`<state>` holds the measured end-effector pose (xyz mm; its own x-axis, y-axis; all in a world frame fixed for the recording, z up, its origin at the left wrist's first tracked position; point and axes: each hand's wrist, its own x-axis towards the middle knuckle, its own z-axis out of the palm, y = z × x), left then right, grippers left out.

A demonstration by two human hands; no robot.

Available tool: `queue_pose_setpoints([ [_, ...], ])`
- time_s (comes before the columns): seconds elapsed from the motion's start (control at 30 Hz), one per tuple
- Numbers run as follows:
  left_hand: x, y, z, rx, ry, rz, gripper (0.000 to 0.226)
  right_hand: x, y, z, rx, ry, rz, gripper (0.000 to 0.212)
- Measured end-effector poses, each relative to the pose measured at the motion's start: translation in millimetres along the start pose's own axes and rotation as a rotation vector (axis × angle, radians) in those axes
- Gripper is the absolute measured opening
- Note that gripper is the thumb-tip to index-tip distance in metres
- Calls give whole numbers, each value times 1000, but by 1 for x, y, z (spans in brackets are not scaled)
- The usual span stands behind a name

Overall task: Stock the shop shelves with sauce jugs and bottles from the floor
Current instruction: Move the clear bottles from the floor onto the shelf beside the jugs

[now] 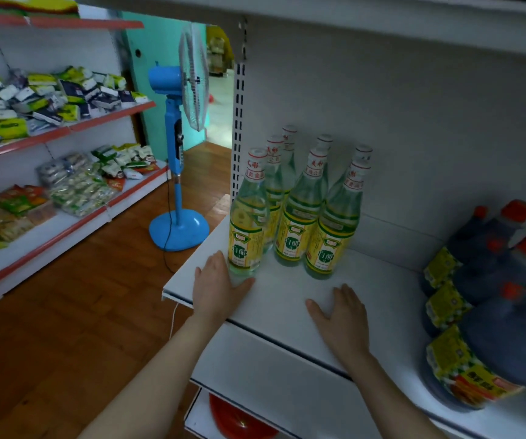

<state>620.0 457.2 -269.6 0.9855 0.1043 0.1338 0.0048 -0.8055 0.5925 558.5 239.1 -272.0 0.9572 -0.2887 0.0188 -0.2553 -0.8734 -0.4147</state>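
Several clear vinegar bottles (296,210) with yellow-green labels and white caps stand upright in a cluster at the left end of the white shelf (287,299). My left hand (215,288) lies flat on the shelf, fingers straight, right beside the base of the front-left bottle (247,229). My right hand (342,318) rests flat on the shelf a little in front of the front-right bottle (334,229), holding nothing. Several dark sauce jugs (495,315) with orange caps and yellow labels stand at the shelf's right end.
A blue pedestal fan (179,147) stands on the wooden floor left of the shelf, its cord trailing. Shelves of packaged goods (49,160) line the left wall. A red item (239,421) sits on the lower shelf. Another shelf overhangs above.
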Motion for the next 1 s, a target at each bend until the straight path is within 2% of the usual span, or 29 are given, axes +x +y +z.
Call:
queue_pose_setpoints([
  [0.13,-36,2,-8,161,10,-74,82,2,4,2,5,-16,-42,74],
  [0.3,-123,2,-3,73,175,-170,72,3,9,1,6,-42,-149,71],
  [0.5,-244,-34,17,176,75,-500,79,-18,8,-4,54,-141,-346,73],
  [0.7,-321,-83,42,161,-36,-733,78,-111,-13,20,201,-217,-707,60],
  [0.73,-330,-92,50,160,-60,-748,77,-130,-15,30,243,-283,-740,58],
  [0.87,-361,-140,96,160,-166,-783,80,-177,2,122,276,-694,-642,61],
  [1.0,-378,-203,166,148,-266,-767,81,-188,51,247,200,-879,-406,70],
])
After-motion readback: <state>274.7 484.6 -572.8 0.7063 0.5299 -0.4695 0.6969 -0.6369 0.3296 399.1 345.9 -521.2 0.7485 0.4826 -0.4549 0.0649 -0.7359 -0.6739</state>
